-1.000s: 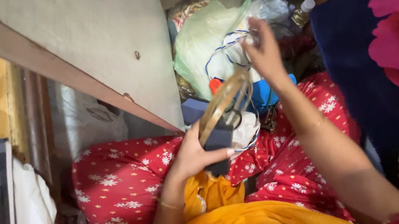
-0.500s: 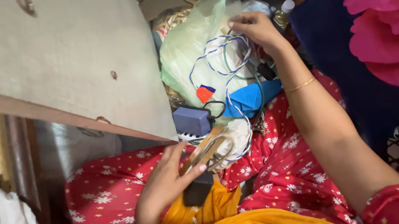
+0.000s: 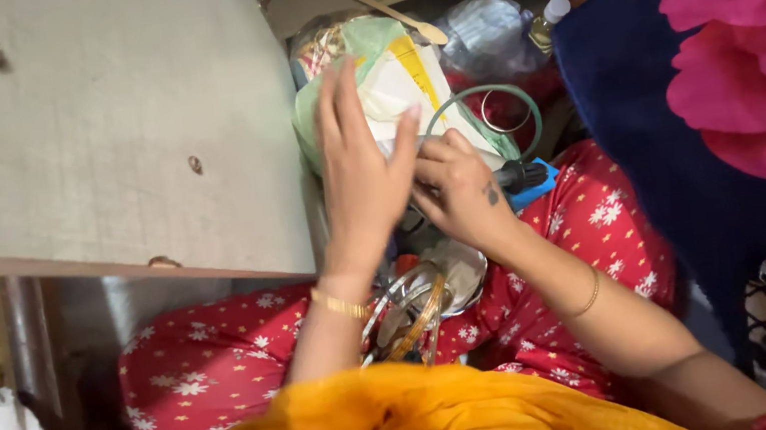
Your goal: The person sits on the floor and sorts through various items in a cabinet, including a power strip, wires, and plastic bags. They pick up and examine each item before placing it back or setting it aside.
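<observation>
My left hand [image 3: 362, 173] is raised in front of me with its back to the camera. Its fingers are stretched out over a pale green plastic bag [image 3: 374, 41] and a white packet with a yellow stripe [image 3: 405, 80]. Its palm side is hidden. My right hand [image 3: 460, 188] is close beside it, fingers curled and pinching at the packet's lower edge. A bunch of metal bangles [image 3: 414, 306] lies in my lap on the red flowered cloth [image 3: 212, 357], touched by neither hand.
A green cable loop [image 3: 496, 92], a blue object [image 3: 537, 184], a clear bag [image 3: 489, 27], a small bottle [image 3: 548, 21] and a wooden stick [image 3: 396, 17] crowd the pile ahead. A pale cabinet door [image 3: 88, 138] stands left. A person in navy and pink [image 3: 734, 61] is close on the right.
My left hand has let go of the bangles and dark box and risen to the bag. My right hand has drawn back from the far wires to meet it.
</observation>
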